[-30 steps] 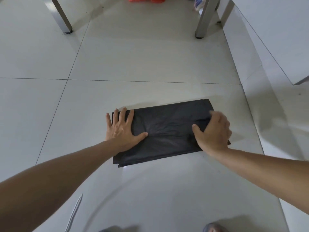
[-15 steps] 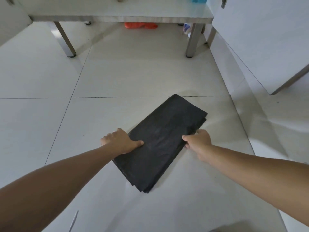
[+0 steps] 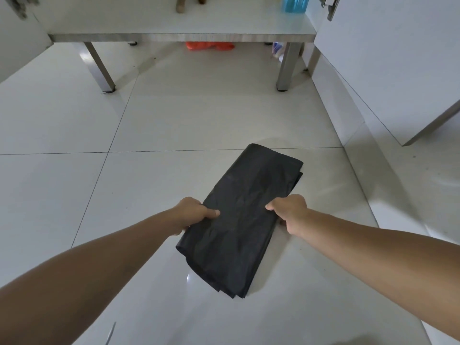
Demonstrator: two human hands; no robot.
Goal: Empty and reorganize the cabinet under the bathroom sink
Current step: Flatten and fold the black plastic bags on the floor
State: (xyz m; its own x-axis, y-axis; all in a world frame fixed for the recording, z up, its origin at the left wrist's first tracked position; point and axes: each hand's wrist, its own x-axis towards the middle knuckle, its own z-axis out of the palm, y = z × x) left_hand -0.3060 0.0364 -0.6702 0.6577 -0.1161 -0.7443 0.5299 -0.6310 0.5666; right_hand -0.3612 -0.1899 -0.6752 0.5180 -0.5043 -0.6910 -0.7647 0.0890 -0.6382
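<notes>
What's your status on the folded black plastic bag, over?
Left hand and right hand each grip a long edge of the folded black plastic bag. Bag angled above the white tiled floor. Nothing between it and the open cabinet shelf.

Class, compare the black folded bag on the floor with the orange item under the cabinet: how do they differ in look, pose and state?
The black bag is folded flat into a long strip; the orange item looks crumpled. The black bag lies in the open on the tiles, near the camera; the orange item sits far off in the gap under the cabinet. The left hand and right hand grip the black bag; nothing touches the orange item. Both are on the floor.
</notes>
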